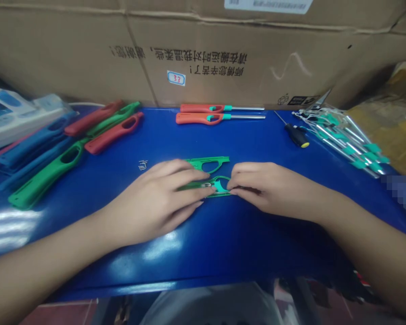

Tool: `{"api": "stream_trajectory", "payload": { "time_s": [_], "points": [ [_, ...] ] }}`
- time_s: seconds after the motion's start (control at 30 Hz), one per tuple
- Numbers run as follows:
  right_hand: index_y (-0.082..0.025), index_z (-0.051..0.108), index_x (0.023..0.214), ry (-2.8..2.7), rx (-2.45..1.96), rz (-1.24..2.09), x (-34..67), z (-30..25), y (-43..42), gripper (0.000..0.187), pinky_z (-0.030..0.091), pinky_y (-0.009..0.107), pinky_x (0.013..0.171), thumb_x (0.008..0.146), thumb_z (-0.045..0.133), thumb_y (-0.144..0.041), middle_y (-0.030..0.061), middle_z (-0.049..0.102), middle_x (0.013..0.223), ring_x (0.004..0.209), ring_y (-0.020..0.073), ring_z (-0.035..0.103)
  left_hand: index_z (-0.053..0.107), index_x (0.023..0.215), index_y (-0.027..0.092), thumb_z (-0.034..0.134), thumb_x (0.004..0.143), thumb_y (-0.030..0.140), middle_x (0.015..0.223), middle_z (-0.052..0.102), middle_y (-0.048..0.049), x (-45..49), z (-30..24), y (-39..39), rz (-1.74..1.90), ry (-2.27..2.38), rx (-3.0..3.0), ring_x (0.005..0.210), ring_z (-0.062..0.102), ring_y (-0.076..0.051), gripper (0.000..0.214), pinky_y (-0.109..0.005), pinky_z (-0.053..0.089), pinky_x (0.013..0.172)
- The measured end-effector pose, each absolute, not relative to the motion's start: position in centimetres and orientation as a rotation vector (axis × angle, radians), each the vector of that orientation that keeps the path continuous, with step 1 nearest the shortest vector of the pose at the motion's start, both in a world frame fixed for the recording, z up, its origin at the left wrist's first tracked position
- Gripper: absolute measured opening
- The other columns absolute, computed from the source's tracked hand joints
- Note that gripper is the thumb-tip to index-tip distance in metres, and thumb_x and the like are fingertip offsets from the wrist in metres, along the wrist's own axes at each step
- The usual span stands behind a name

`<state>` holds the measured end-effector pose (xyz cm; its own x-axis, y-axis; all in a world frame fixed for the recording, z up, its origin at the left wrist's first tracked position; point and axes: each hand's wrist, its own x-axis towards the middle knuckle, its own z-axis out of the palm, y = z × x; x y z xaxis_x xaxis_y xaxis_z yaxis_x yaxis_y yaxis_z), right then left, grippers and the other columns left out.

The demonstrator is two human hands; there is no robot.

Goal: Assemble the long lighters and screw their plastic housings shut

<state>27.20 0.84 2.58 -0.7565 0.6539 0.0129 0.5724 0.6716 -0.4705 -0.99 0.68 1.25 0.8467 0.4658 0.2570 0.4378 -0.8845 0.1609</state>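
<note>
A green lighter shell half (225,194) lies on the blue table with its inside up, a teal trigger (219,186) and small metal parts in it. My left hand (165,194) lies over its handle end and holds it down, fingertips by the trigger. At the shell's front end, my right hand (257,185) has thumb and fingers pinched together on the edge; anything small between them is hidden. Just behind lies a second green shell half (211,161), partly covered by my left hand. Several small screws (142,164) are scattered left of my left hand.
Red, green and blue lighter shells (47,176) are piled at left beside a white power strip (23,113). Two assembled orange-red lighters (198,118) lie before a cardboard box (196,40). At right are a screwdriver (296,134) and metal lighter tubes with teal parts (345,140).
</note>
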Motion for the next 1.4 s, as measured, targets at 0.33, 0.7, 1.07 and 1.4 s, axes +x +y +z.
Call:
{"api": "stream_trajectory", "payload": {
  "time_s": [0.33, 0.7, 1.07, 1.4],
  "points": [
    [-0.018, 0.075, 0.095, -2.686, -0.994, 0.658, 27.6, 2.7, 0.9, 0.021, 0.048, 0.030, 0.077, 0.102, 0.055, -0.016, 0.0054, 0.068, 0.098, 0.087, 0.0176, 0.064, 0.066, 0.139, 0.022, 0.047, 0.104, 0.019, 0.139, 0.067, -0.0124, -0.7, 0.5, 1.0, 0.398, 0.609, 2.953, 0.121, 0.064, -0.031, 0.039, -0.049, 0.056, 0.100],
    [-0.024, 0.064, 0.139, -2.682, -1.048, 0.343, 27.7, 0.9, 2.3, 0.047, 0.048, 0.050, 0.102, 0.099, 0.044, -0.009, 0.0135, 0.057, 0.142, 0.123, 0.0299, 0.055, 0.064, 0.140, 0.022, 0.046, 0.105, 0.018, 0.140, 0.065, -0.0124, -0.4, 0.1, 0.7, 0.409, 0.620, 2.915, 0.124, 0.062, -0.032, 0.040, -0.053, 0.055, 0.103],
    [-0.021, 0.063, 0.097, -2.349, -1.211, 0.491, 27.9, 1.7, 2.6, 0.008, 0.048, 0.031, 0.075, 0.099, 0.059, -0.028, 0.0045, 0.066, 0.094, 0.081, 0.0178, 0.060, 0.058, 0.144, 0.022, 0.058, 0.102, 0.025, 0.147, 0.061, -0.0127, -1.2, 1.1, 1.1, 0.632, 0.795, 2.934, 0.132, 0.058, -0.032, 0.042, -0.051, 0.048, 0.111],
    [-0.018, 0.067, 0.085, -1.701, -1.367, 1.375, 26.4, 3.1, 1.1, 0.025, 0.043, 0.024, 0.054, 0.080, 0.078, -0.040, 0.0012, 0.066, 0.073, 0.062, 0.0123, 0.057, 0.066, 0.129, 0.014, 0.064, 0.100, 0.029, 0.118, 0.071, -0.0129, -2.2, 1.8, 2.1, 0.705, 0.765, 2.899, 0.105, 0.069, -0.024, 0.033, -0.037, 0.057, 0.093]
  ]
}}
